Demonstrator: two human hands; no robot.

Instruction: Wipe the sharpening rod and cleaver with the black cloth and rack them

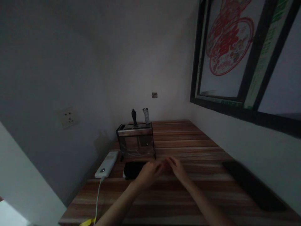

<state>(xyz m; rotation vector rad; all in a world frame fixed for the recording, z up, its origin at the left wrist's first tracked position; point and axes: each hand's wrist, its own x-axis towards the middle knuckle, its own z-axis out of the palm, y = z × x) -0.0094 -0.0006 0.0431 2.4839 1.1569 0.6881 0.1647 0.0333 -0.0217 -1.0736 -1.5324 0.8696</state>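
Observation:
My left hand and my right hand meet at the fingertips above the striped wooden table. The fingers of both are bent inward and smeared in the dim light, so whether anything small is between them cannot be made out. Just left of my left hand lies a black item, partly covered by that hand. Behind the hands stands a knife block with clear sides and a metal top, a black handle and a grey handle sticking up from it.
A white device with a pale cable lies by the left wall. A yellow piece is at the front edge. A long black object lies along the right wall, below a framed window.

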